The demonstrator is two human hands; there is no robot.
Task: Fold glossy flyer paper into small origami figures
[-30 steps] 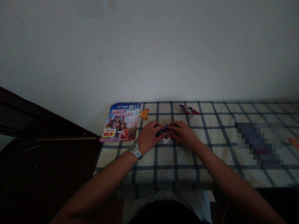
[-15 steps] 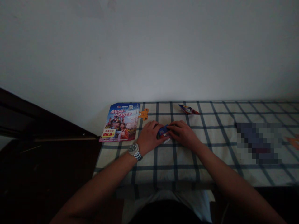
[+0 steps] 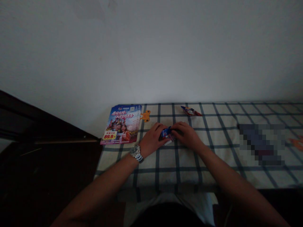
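Between my hands, low over the checked cloth, is a small folded paper flyer [image 3: 166, 132], dark blue with white and reddish print. My left hand [image 3: 155, 137], with a metal watch on its wrist, grips the flyer's left side between thumb and fingers. Pinched at its upper right edge are the fingertips of my right hand [image 3: 186, 134]. Parts of the flyer are hidden by my fingers. To the left of my left hand lies a stack of printed flyers [image 3: 123, 124], blue at the top and pink at the bottom.
A folded paper piece [image 3: 191, 111] in similar colours rests near the wall [image 3: 189, 56]. An orange bear print [image 3: 145, 116] shows on the checked cloth [image 3: 220, 138] beside the stack. Far right is a dark blurred-out object [image 3: 261, 145]. The table's left edge borders a dark floor.
My right hand's fingers have shifted slightly at the flyer's upper right edge, and more of its blue surface shows. My left hand stays nearly in place.
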